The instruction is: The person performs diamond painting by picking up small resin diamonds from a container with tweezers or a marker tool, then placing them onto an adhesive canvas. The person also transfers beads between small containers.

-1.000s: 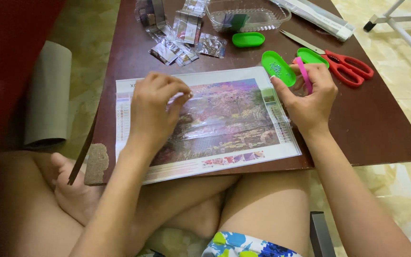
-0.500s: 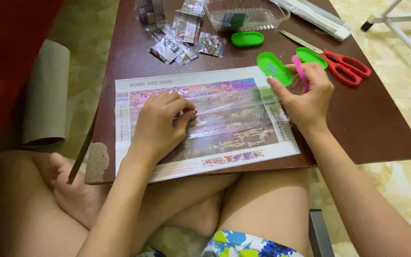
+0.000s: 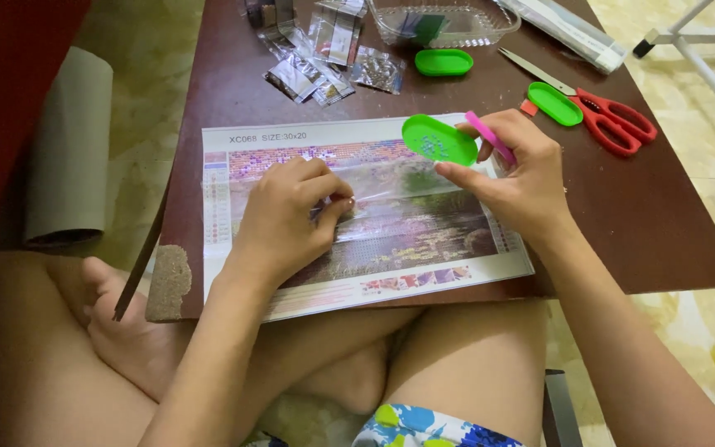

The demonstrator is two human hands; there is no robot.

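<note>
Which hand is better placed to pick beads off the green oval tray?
Right, probably. The right hand already holds the pink pen beside the green oval tray; the left hand is pinching the clear film on the canvas.

Left hand (image 3: 291,211) rests knuckles-up on the picture canvas (image 3: 357,207), near its left-centre; fingers curled, thumb and forefinger tips pinched together at the canvas surface. Left forearm runs from lower left up over the canvas's near edge. Right hand (image 3: 511,178) sits over the canvas's upper right corner, palm down, wrist slightly bent, fingers closed in a pinch grip. Right forearm comes in from lower right, crossing the canvas's right edge. Legs are folded under the canvas's near edge.
</note>
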